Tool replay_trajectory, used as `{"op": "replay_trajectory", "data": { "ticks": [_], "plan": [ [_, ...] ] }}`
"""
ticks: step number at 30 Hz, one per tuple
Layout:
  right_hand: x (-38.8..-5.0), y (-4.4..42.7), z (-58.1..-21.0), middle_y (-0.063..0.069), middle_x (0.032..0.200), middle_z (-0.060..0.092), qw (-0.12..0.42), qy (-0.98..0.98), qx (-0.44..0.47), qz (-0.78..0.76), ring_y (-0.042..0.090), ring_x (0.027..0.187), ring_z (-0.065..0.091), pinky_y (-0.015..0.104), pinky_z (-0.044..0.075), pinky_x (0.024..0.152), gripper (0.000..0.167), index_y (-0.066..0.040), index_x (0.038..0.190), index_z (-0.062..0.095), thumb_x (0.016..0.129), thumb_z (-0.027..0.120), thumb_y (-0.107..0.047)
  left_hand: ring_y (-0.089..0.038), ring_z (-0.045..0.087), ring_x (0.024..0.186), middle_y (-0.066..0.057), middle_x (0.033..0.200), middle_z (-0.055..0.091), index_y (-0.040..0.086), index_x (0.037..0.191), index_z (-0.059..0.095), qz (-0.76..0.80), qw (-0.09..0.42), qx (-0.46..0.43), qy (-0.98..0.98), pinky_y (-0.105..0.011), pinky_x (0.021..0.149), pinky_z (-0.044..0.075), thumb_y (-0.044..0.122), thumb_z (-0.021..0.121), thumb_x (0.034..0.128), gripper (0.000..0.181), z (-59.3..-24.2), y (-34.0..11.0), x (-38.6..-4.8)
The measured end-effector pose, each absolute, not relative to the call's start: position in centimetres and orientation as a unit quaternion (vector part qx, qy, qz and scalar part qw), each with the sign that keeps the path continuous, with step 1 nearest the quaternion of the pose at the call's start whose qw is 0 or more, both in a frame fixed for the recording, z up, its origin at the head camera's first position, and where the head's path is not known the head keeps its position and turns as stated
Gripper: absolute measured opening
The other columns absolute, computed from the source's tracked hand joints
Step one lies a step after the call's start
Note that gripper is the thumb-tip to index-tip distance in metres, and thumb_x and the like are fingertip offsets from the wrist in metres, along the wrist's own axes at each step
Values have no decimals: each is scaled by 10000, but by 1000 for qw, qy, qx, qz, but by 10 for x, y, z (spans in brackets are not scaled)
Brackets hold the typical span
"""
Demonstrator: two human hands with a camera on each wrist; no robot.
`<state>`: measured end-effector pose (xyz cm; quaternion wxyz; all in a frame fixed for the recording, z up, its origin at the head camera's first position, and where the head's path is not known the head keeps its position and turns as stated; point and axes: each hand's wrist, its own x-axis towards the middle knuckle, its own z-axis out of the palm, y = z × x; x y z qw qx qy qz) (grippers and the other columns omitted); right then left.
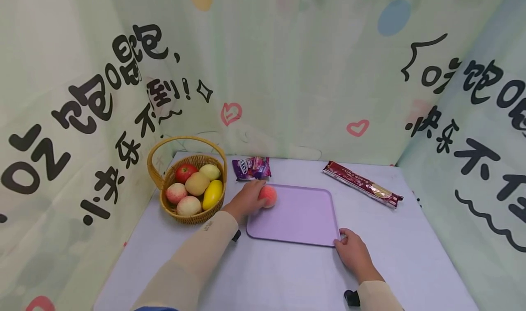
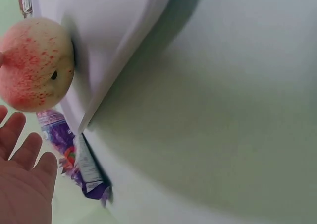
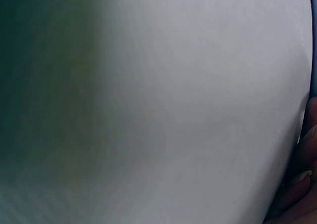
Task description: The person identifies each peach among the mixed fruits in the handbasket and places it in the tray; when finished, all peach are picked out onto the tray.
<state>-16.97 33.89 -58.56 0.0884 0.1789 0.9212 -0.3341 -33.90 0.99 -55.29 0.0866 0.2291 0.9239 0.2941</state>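
The left hand point(image 1: 248, 197) is at a pinkish peach point(image 1: 269, 196) over the back left corner of a lilac tray point(image 1: 304, 215) in the middle of the tabletop point(image 1: 287, 274). The left wrist view shows its visible fingers loosely extended, just beside the fruit; another fingertip is cut off at that frame's border, so its contact is hard to judge. The tray partly hides where the peach meets it.

The right hand point(image 1: 354, 252) pinches the tray's front right corner; its own wrist view is dark and blurred, with only some fingers at the border.

Near the tabletop's back left corner, a wicker basket point(image 1: 197, 219) holds a red apple point(image 1: 186, 173), a yellow mango point(image 1: 212, 194) and other fruit, overlapping one another. A purple snack packet point(image 1: 251, 168) lies by the back edge, its print hard to read, and a maroon packet point(image 1: 361, 183) lies slantwise towards the back right corner. The tabletop's front edge is out of frame.
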Motion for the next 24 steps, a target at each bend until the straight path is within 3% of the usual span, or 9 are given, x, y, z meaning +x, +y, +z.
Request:
{"op": "replay_trajectory", "data": {
  "ticks": [7, 15, 24],
  "plan": [
    [-170, 339, -585, 104, 926, 576, 93, 920, 180, -335, 235, 843, 528, 352, 453, 722, 527, 27, 1439, 487, 1002, 619, -239, -275, 415, 1462, -87, 1595, 439, 123, 1586, 373, 271, 97, 248, 925, -434, 1209, 360, 378, 712, 967, 750, -541, 5, -331],
    [-170, 341, -588, 103, 926, 575, 89, 922, 175, -334, 236, 849, 527, 363, 456, 729, 530, 28, 1435, 490, 1002, 620, -248, -243, 509, 1365, -68, 1526, 517, 107, 1560, 409, 270, 111, 277, 916, -407, 1123, 471, 438, 738, 935, 780, -527, -1, -321],
    [-170, 340, -587, 107, 930, 578, 88, 922, 175, -335, 240, 849, 529, 361, 458, 724, 531, 35, 1431, 490, 998, 621, -243, -226, 508, 1390, -34, 1532, 527, 162, 1559, 426, 253, 115, 294, 914, -433, 1148, 444, 393, 778, 906, 777, -506, -14, -310]
  ]
}}
